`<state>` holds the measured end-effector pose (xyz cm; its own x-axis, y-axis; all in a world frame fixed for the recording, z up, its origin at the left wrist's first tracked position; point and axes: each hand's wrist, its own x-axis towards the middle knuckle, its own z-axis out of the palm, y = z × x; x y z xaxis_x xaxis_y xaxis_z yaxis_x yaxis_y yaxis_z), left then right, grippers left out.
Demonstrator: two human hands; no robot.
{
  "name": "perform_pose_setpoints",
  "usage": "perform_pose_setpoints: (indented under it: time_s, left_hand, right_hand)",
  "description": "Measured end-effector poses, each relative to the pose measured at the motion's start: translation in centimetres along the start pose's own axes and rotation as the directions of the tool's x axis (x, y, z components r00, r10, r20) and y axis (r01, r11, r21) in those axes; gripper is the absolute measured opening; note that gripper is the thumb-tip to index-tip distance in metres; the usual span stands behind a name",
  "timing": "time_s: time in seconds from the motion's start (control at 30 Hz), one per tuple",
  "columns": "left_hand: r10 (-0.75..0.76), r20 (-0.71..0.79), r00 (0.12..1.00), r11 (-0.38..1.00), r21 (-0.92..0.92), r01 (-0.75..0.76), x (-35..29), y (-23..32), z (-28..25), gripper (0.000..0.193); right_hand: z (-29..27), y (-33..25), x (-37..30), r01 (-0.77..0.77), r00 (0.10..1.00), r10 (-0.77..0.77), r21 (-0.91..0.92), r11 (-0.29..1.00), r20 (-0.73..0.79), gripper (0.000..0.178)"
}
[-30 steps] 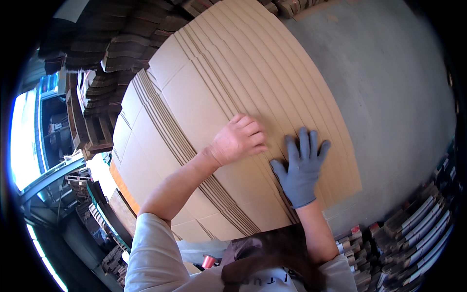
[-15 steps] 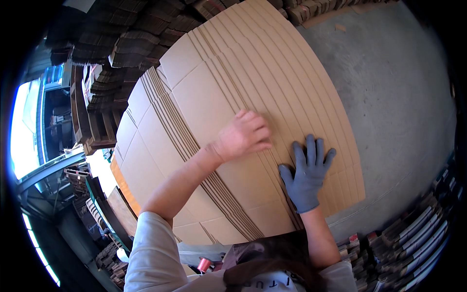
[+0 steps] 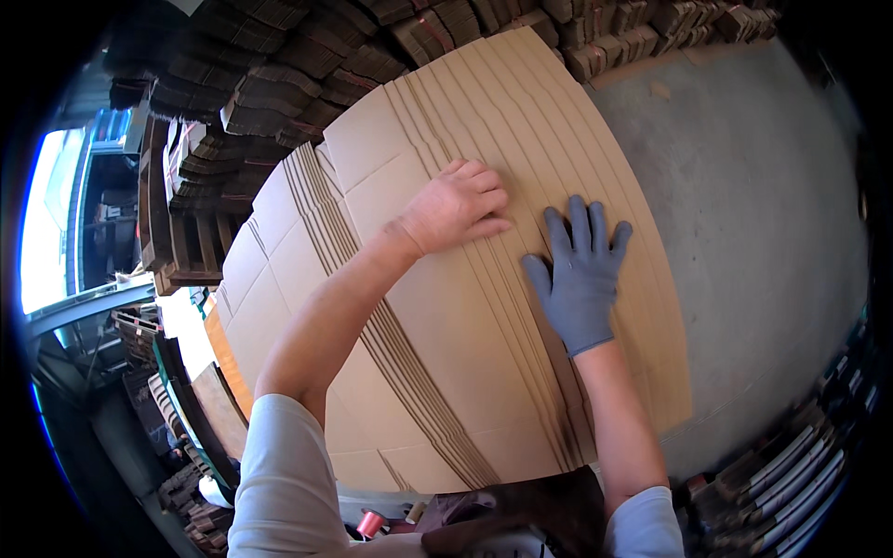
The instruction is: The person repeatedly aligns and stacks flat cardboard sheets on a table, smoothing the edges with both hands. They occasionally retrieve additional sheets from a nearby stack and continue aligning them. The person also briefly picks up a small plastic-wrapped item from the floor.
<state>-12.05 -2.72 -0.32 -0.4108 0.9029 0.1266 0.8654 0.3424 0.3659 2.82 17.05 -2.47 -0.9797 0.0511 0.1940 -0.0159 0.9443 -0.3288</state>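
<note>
A broad, fanned pile of flat brown cardboard sheets (image 3: 400, 344) lies in front of me, its overlapping edges forming rows of lines. My left hand (image 3: 462, 206) is bare and closed, its fingers curled down over the sheet edges near the middle of the pile. Whatever lies under those fingers is hidden. To its right, my right hand (image 3: 581, 274) wears a grey glove. It rests palm down on the right part of the pile, fingers spread, holding nothing.
Bundled stacks of cardboard (image 3: 288, 93) line the far side, beside a wooden pallet (image 3: 200, 246). Grey concrete floor (image 3: 744, 195) runs along the right. More stacked bundles (image 3: 772, 493) stand at the near right. A red spool (image 3: 370, 524) sits by my body.
Both hands have moved farther from me over the pile, the right one sliding forward with its fingers still spread. The view has shifted slightly, bringing more of the far stacks into sight.
</note>
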Motion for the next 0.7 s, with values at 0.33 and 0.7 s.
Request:
perform_pose_setpoints:
  time_s: [0.33,0.7]
  left_hand:
    - [0.008,-0.015,1.0,0.999,-0.049,-0.009,-0.24,-0.67,0.03,0.021]
    - [0.037,-0.037,0.999,0.998,-0.042,-0.039,-0.24,-0.87,0.01,0.026]
  right_hand:
    - [-0.19,0.01,0.09,0.007,1.0,-0.007,-0.002,1.0,0.0,0.061]
    - [-0.06,-0.05,0.09,0.0,1.0,0.0,0.012,1.0,0.003,0.063]
